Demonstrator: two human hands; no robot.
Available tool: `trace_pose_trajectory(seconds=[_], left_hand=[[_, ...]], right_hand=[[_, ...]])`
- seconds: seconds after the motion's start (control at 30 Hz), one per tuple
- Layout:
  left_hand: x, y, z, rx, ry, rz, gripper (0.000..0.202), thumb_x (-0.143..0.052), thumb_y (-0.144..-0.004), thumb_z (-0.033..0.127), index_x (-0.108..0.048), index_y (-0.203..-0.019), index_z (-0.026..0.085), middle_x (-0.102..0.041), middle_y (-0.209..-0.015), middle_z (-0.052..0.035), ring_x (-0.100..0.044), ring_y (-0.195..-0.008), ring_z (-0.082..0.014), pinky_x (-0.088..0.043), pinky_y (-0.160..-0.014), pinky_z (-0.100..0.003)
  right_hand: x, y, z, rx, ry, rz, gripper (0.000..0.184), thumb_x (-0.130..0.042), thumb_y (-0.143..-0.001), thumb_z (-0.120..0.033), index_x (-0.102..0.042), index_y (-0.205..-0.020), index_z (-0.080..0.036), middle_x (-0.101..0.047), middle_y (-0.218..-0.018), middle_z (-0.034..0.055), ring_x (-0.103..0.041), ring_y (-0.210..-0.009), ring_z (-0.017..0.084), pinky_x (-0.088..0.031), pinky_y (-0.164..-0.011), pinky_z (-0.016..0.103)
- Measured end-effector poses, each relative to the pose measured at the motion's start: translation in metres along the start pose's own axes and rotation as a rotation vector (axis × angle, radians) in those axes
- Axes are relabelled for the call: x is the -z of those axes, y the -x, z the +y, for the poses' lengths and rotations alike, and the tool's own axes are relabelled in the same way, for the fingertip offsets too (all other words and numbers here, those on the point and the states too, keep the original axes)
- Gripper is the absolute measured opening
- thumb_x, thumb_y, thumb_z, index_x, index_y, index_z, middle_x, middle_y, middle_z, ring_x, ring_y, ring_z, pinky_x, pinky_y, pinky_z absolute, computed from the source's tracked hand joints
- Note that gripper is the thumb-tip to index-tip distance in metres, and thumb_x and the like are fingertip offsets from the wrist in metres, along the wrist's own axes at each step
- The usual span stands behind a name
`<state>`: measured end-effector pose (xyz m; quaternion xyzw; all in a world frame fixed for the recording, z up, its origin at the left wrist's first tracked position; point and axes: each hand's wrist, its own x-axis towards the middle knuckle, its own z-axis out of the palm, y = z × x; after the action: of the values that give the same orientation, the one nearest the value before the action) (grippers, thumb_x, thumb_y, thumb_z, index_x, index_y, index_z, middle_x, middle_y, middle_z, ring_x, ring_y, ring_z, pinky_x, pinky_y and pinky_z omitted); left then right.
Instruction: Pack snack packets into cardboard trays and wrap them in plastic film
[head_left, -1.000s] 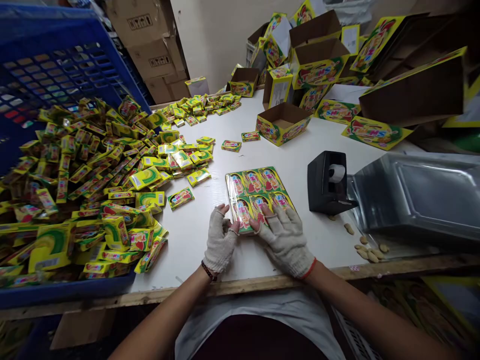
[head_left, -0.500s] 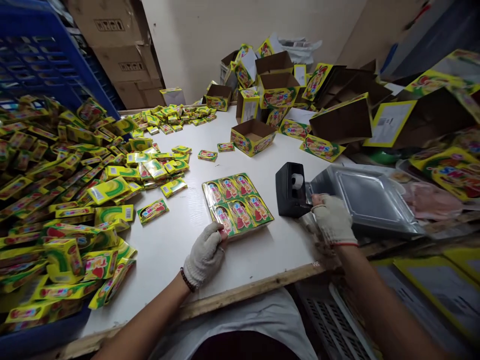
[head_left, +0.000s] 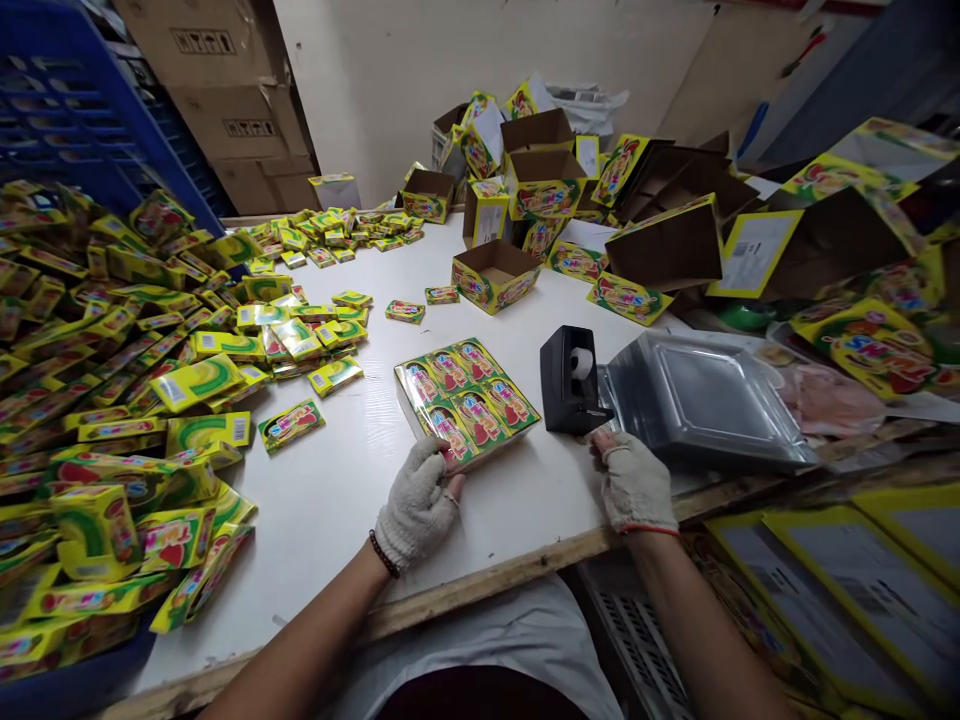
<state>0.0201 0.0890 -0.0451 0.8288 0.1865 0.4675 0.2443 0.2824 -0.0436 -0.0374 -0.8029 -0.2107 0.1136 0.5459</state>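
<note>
My left hand (head_left: 418, 506), in a white knit glove with bare fingertips, is closed on the near corner of a pack of small candy boxes (head_left: 474, 398). The pack lies on the white table with its yellow-green boxes in two rows. My right hand (head_left: 637, 486), gloved the same way, is closed in front of a black tape dispenser (head_left: 559, 385) with a white roll. Its thumb and fingertips are pinched together just below the dispenser's front end. What they hold, if anything, is too small to make out.
Loose candy boxes (head_left: 127, 350) are heaped on the left by a blue crate (head_left: 67, 100). A stack of clear plastic covers (head_left: 712, 395) lies right of the dispenser. Open display cartons (head_left: 495, 278) crowd the back and right. A wooden strip (head_left: 517, 578) edges the table's front.
My right hand has come back left from the plastic covers to the dispenser's front end. My left hand stays at the pack's corner. The view has shifted slightly.
</note>
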Motion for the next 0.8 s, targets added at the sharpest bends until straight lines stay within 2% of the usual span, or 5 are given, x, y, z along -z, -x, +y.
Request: trace_pose_trajectory(seconds=[0.2,0.53,0.63,0.73,0.8], left_hand=[[0.003,-0.002,-0.003,0.007,0.027,-0.034,0.013,-0.053,-0.091,0.011,-0.057,-0.098,0.021,-0.062,-0.105,-0.0065,-0.064,-0.095,-0.0172,-0.056,-0.083,-0.032],[0.000,0.001,-0.004,0.055,0.092,-0.011,0.018,-0.054,-0.092,0.014,-0.054,-0.109,0.020,-0.061,-0.108,-0.0081,-0.062,-0.100,-0.0174,-0.054,-0.086,-0.031],[0.000,-0.006,0.001,0.187,0.103,-0.157,0.018,-0.054,-0.094,0.022,-0.059,-0.110,0.020,-0.063,-0.103,-0.0056,-0.062,-0.096,-0.0182,-0.052,-0.084,-0.030],[0.001,-0.013,0.009,0.433,0.066,-0.276,0.018,-0.054,-0.097,0.037,-0.062,-0.092,0.021,-0.059,-0.077,0.0020,-0.056,-0.069,-0.0141,-0.048,-0.063,-0.025],[0.001,-0.015,0.015,0.470,0.001,-0.299,0.024,-0.050,-0.098,0.039,-0.062,-0.088,0.021,-0.055,-0.073,0.0021,-0.051,-0.063,-0.0134,-0.045,-0.058,-0.024]], right_hand=[[-0.021,0.010,0.008,-0.167,-0.253,-0.122,0.057,-0.074,-0.052,-0.075,-0.050,-0.061,-0.024,-0.050,-0.052,-0.0030,-0.046,-0.046,0.012,-0.037,-0.040,0.025],[-0.064,0.088,-0.067,-0.224,-0.444,-0.745,0.053,-0.078,-0.064,-0.068,-0.057,-0.064,-0.020,-0.055,-0.056,-0.0024,-0.047,-0.049,0.010,-0.039,-0.046,0.023],[-0.078,0.091,-0.067,-0.225,-0.435,-0.757,0.052,-0.077,-0.066,-0.067,-0.054,-0.062,-0.020,-0.054,-0.056,-0.0028,-0.046,-0.048,0.009,-0.038,-0.046,0.023],[-0.085,0.090,-0.059,-0.244,-0.415,-0.729,0.050,-0.075,-0.068,-0.066,-0.054,-0.062,-0.020,-0.054,-0.056,-0.0022,-0.047,-0.048,0.010,-0.038,-0.046,0.024],[-0.087,0.089,-0.054,-0.262,-0.407,-0.714,0.051,-0.073,-0.067,-0.067,-0.053,-0.061,-0.021,-0.054,-0.055,-0.0018,-0.046,-0.047,0.010,-0.038,-0.046,0.025]])
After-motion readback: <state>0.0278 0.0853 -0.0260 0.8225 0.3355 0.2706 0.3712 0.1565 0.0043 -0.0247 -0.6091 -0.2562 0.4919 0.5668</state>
